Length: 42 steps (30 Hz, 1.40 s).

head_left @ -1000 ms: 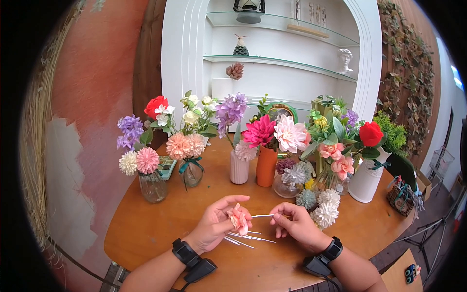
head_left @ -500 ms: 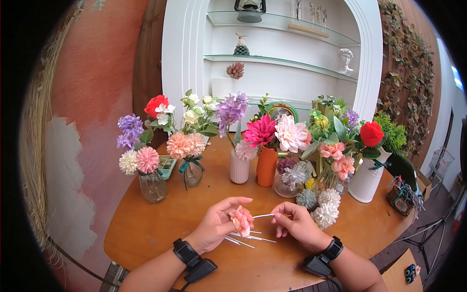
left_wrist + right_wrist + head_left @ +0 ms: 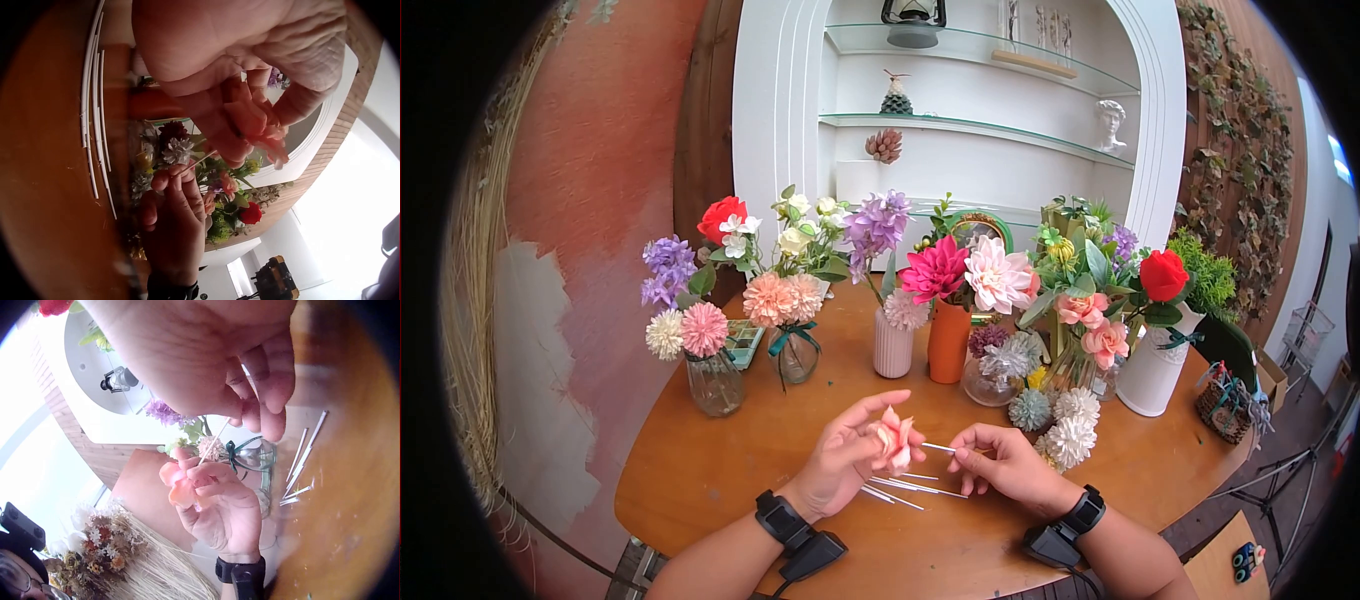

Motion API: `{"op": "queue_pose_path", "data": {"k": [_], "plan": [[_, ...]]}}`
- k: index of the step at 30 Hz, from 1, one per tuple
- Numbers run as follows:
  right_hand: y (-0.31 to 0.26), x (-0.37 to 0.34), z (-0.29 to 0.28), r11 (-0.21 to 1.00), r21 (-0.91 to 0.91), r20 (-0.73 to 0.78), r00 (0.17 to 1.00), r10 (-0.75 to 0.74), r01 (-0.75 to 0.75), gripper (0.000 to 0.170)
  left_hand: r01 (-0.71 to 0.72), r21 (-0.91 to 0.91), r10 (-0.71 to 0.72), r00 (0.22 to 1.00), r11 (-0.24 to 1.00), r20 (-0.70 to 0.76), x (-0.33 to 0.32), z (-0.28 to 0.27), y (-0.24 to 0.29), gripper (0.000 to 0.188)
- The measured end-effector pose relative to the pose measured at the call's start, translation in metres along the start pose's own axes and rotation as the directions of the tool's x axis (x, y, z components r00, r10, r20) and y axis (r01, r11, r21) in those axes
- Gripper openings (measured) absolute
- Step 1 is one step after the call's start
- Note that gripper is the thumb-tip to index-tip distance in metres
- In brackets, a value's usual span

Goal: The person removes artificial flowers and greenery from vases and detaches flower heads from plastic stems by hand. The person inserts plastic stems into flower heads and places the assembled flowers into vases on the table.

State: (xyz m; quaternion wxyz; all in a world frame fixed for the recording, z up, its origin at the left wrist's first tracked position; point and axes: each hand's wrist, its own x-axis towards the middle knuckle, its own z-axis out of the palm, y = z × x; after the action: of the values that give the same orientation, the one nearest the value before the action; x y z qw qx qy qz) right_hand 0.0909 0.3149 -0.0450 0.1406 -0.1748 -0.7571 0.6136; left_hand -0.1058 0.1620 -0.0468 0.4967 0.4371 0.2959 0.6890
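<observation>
Flower [image 3: 892, 442]: one, peach-pink, raised above the surface [image 3: 730, 470]. Held in the left grip [image 3: 837, 462], pinched between thumb and fingers; petals are seen to stand out past the fingertips, and the forefinger is extended behind them.

Stick [image 3: 940, 448]: one, thin, white. Its outer end is pinched between thumb and forefinger of the right grip [image 3: 1010, 465]; its inner end is brought to the left fingertips, just beside the flower. Whether the two are joined is hidden by the fingers.

Loose sticks [image 3: 905, 490]: several, white, laid on the surface below the gap between the hands, some overlapping.

Pompoms [image 3: 1070, 440]: white, placed near the right grip, on its far side.

Vases, ranged behind: clear vase [image 3: 716, 388] and ribbon vase [image 3: 798, 362] at left; pink vase [image 3: 892, 345] and orange vase [image 3: 948, 345] at centre; white vase [image 3: 1152, 375] at right. All are filled with blooms or greenery.

Wristbands [image 3: 780, 518]: black, one worn on each wrist.
</observation>
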Motion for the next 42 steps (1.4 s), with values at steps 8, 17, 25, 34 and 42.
{"op": "queue_pose_path", "data": {"k": [8, 17, 25, 34, 42], "plan": [[-0.003, -0.002, 0.003, 0.998, 0.066, 0.124, 0.992, -0.025, 0.017, 0.018, 0.024, -0.014, -0.024, 1.000, 1.000, -0.014, 0.003, 0.000, 0.001, 0.063], [-0.004, -0.003, 0.003, 0.995, 0.085, 0.185, 0.980, -0.070, 0.055, 0.018, 0.290, 0.213, -0.258, 0.952, 0.933, -0.167, 0.001, -0.016, -0.009, 0.028], [-0.003, -0.003, 0.003, 0.999, 0.043, 0.241, 0.970, -0.029, 0.019, 0.018, 0.319, 0.275, -0.326, 0.945, 0.907, -0.020, 0.000, 0.001, -0.004, 0.048], [-0.005, -0.006, 0.005, 0.999, -0.024, 0.353, 0.935, 0.035, -0.028, 0.019, 0.272, 0.320, -0.265, 0.962, 0.907, -0.065, -0.001, 0.002, -0.006, 0.036], [-0.003, -0.005, 0.005, 0.998, -0.057, 0.375, 0.926, 0.048, -0.029, 0.023, 0.257, 0.292, -0.244, 0.966, 0.921, -0.081, 0.000, 0.000, -0.007, 0.034]]}}
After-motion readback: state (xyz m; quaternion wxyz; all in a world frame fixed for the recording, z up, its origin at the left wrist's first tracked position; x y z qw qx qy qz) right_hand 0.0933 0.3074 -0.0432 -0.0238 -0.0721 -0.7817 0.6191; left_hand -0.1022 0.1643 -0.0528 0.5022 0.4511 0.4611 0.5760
